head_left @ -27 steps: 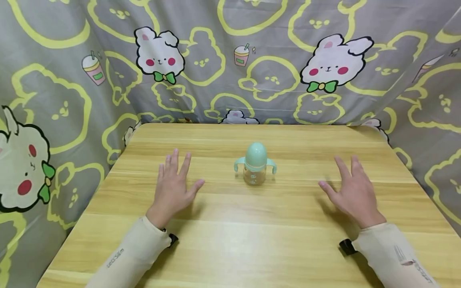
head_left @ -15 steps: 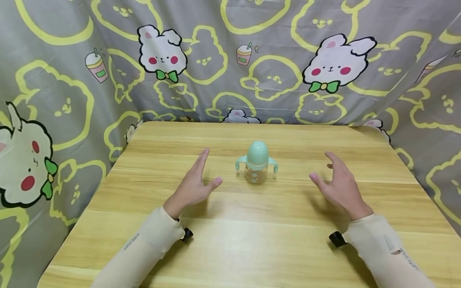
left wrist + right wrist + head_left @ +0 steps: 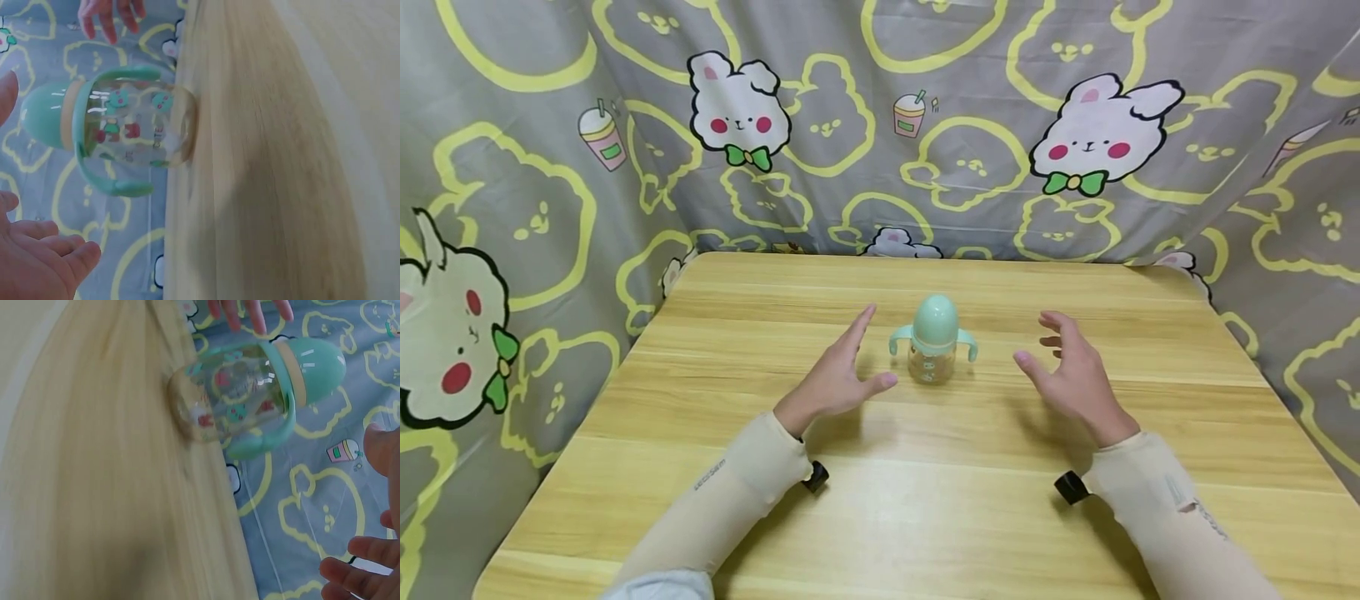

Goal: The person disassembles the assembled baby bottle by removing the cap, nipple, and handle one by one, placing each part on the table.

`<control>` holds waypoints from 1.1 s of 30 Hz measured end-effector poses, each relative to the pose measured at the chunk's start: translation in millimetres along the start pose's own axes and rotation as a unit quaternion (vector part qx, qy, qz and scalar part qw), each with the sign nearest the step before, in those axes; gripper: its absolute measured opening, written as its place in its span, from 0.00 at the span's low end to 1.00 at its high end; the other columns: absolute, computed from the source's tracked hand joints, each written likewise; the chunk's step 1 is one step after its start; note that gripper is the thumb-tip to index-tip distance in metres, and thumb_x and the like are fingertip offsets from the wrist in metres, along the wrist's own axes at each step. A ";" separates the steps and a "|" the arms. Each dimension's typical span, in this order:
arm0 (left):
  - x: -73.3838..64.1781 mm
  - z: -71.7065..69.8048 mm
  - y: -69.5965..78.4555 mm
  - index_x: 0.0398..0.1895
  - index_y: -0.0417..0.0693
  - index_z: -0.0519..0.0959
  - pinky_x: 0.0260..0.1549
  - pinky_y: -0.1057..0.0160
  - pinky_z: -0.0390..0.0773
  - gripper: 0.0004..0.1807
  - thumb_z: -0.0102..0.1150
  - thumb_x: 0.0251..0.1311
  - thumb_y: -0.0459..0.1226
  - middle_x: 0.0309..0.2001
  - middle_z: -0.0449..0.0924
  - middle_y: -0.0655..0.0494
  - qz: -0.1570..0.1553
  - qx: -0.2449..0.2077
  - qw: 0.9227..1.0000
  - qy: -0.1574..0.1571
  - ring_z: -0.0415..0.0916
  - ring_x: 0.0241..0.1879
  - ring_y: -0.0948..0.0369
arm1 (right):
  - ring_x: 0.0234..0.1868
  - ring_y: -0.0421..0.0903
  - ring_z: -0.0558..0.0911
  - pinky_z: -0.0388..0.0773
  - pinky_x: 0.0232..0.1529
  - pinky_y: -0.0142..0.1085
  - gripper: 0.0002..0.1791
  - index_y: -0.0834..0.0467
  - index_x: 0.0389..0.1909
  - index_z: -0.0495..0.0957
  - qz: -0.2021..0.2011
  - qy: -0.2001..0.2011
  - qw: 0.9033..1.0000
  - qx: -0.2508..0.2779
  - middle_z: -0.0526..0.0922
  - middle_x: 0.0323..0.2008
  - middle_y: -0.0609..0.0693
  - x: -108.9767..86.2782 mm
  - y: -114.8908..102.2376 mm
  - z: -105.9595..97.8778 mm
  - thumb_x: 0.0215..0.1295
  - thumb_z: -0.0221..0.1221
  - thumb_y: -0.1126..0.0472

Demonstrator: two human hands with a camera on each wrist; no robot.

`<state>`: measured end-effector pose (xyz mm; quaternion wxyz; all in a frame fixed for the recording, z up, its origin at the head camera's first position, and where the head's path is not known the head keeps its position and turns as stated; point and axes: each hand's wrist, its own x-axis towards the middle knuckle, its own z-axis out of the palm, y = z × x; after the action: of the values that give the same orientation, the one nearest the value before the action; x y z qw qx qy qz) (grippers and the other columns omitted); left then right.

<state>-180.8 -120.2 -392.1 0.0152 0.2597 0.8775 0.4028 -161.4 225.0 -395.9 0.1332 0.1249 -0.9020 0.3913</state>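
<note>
A baby bottle point(image 3: 934, 337) with a mint-green domed cap and two side handles stands upright on the wooden table. Its clear body point(image 3: 140, 125) carries small printed pictures, visible in the left wrist view. My left hand point(image 3: 838, 379) is just left of the bottle, thumb and fingers spread apart, holding nothing. On the other side, my right hand point(image 3: 1075, 375) hovers farther off, its palm facing the bottle and its fingers slightly bent. Between the right hand and the nearer handle point(image 3: 262, 440) there is a gap.
The wooden table point(image 3: 917, 508) fills the lower part of the head view. Behind and beside it hangs a grey curtain point(image 3: 850, 125) with rabbit and bear prints. Each wrist wears a small black device, such as the one point(image 3: 1071, 487) on the right.
Both hands have moved inward toward the bottle, the left by more, and have turned so their palms face each other. The bottle stays where it was.
</note>
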 end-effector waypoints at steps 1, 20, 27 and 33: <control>1.9 1.5 0.3 0.78 0.57 0.36 0.65 0.47 0.57 0.57 0.59 0.56 0.63 0.77 0.40 0.54 -0.001 0.001 1.000 -0.001 0.47 0.72 0.49 | 0.55 0.64 0.74 0.69 0.53 0.59 0.38 0.63 0.69 0.55 -0.001 0.000 1.000 0.004 0.66 0.64 0.65 1.9 -1.7 2.3 0.66 0.60 0.53; 23.9 21.9 7.3 0.78 0.61 0.37 0.64 0.41 0.53 0.56 0.64 0.55 0.54 0.77 0.42 0.53 -0.048 -0.005 0.999 -0.005 0.47 0.72 0.47 | 0.55 0.61 0.75 0.71 0.53 0.57 0.38 0.63 0.68 0.57 -0.044 -0.025 0.998 0.031 0.68 0.63 0.64 27.4 -28.6 26.5 0.65 0.62 0.51; 30.9 28.3 7.7 0.78 0.61 0.38 0.64 0.42 0.55 0.57 0.65 0.54 0.56 0.76 0.43 0.53 -0.046 -0.009 0.999 -0.006 0.49 0.72 0.48 | 0.55 0.60 0.75 0.72 0.53 0.56 0.38 0.62 0.68 0.58 -0.038 -0.040 0.998 0.030 0.70 0.61 0.63 34.3 -40.4 31.4 0.64 0.63 0.50; 38.7 34.3 8.1 0.78 0.60 0.40 0.63 0.42 0.57 0.57 0.67 0.53 0.54 0.76 0.46 0.52 -0.034 -0.019 0.999 0.003 0.52 0.71 0.48 | 0.55 0.60 0.76 0.73 0.52 0.55 0.38 0.62 0.68 0.58 -0.044 -0.050 0.997 0.028 0.71 0.60 0.63 36.8 -44.3 38.0 0.64 0.63 0.52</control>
<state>-202.6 -73.8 -402.4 0.0318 0.2281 0.8780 0.4197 -186.5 163.1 -378.7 0.1014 0.1873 -0.8898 0.4037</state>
